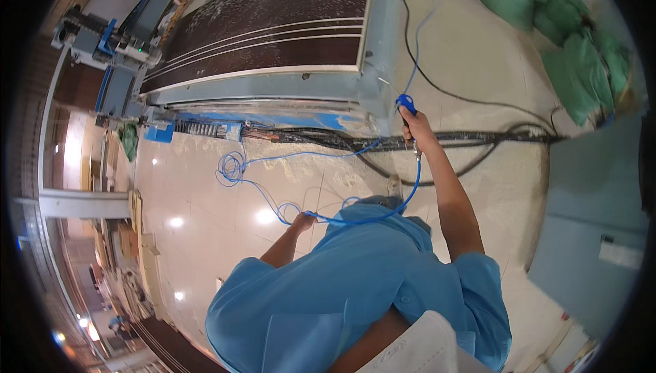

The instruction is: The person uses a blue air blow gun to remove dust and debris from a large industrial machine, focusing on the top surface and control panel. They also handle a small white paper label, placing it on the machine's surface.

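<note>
My right hand is wrapped round a blue air blow gun, its thin metal nozzle pointing up and left toward the corner of the machine bed. From the gun's base a blue air hose curves down across my front to my left hand, whose fingers are closed on it. Loose coils of the hose hang or lie beyond my left hand. On the machine bed, a dark brown panel with pale lengthwise lines is sprinkled with white chips and dust.
A gantry spans the bed's left side. Thick black cables run over the dusty floor beside the machine. Green sacks lie at the far right, near a grey-blue cabinet. Stacked boards stand at the left.
</note>
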Available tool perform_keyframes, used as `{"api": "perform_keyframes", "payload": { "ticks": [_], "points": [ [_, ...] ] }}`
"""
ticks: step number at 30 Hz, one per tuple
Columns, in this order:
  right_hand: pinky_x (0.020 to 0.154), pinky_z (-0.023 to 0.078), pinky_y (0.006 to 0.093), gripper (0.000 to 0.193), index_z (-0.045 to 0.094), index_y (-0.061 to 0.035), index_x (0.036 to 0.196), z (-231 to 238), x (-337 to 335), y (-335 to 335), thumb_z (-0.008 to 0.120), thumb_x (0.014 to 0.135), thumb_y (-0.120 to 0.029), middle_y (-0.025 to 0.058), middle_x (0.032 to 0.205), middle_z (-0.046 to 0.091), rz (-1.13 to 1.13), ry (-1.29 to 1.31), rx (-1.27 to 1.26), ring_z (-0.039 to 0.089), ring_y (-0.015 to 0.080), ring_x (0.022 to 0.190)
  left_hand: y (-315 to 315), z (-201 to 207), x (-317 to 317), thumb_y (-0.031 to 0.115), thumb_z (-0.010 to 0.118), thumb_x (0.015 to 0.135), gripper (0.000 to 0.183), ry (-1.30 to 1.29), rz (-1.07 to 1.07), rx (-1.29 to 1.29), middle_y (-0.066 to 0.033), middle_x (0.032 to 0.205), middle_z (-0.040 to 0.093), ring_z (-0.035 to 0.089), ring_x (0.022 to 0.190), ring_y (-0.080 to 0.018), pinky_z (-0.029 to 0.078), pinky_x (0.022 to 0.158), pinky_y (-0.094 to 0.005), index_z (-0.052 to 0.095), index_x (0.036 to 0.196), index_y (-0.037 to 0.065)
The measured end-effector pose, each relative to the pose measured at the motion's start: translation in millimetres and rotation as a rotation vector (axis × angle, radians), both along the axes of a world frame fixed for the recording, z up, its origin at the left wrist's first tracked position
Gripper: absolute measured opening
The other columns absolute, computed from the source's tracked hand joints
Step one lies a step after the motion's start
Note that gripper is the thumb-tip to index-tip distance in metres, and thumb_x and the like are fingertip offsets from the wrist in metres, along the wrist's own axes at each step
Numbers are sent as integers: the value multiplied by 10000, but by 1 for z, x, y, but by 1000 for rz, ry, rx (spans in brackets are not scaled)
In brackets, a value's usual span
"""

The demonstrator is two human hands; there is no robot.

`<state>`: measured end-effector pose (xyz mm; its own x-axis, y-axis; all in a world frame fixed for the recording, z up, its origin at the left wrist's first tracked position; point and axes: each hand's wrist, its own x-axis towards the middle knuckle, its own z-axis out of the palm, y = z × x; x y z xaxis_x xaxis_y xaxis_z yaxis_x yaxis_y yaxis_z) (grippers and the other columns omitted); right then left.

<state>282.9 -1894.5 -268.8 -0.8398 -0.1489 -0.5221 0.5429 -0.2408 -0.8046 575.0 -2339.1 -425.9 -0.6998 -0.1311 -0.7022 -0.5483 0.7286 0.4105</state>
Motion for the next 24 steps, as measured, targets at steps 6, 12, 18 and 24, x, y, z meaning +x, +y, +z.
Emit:
{"api": "perform_keyframes", "payload": {
  "ticks": [6, 12, 18, 24],
  "points": [
    [384, 361, 318, 415, 456, -142, 825, 11, -136, -12, 637, 957, -491, -16, 549, 452, -201, -39, -108, 447, 129, 412, 35, 15, -71, 464, 527, 980, 452, 378, 93, -65, -181, 843, 699, 672, 825, -364, 499, 724, -453, 668, 892, 44],
    [402, 386, 333, 400, 448, -117, 830, 27, -250, -12, 602, 990, -450, 1, 586, 488, -334, 12, -195, 470, 133, 442, 71, 70, -120, 394, 495, 1004, 410, 416, 416, -95, -161, 841, 720, 695, 836, -315, 508, 744, -399, 702, 940, 46],
    [408, 388, 337, 390, 432, -95, 831, 9, -328, 9, 603, 996, -405, 22, 590, 503, 165, -4, -31, 476, 149, 440, 109, 94, -152, 402, 498, 1007, 441, 470, 772, -143, -111, 669, 691, 696, 703, -222, 507, 672, -352, 711, 926, 25],
    [464, 444, 450, 355, 486, -23, 1026, -32, -409, 82, 554, 1016, -371, 121, 682, 605, -117, -44, 167, 571, 253, 492, 173, 150, -241, 397, 505, 1008, 444, 532, 894, -245, -100, 577, 610, 591, 541, -159, 451, 549, -342, 703, 888, 18]
  ]
}}
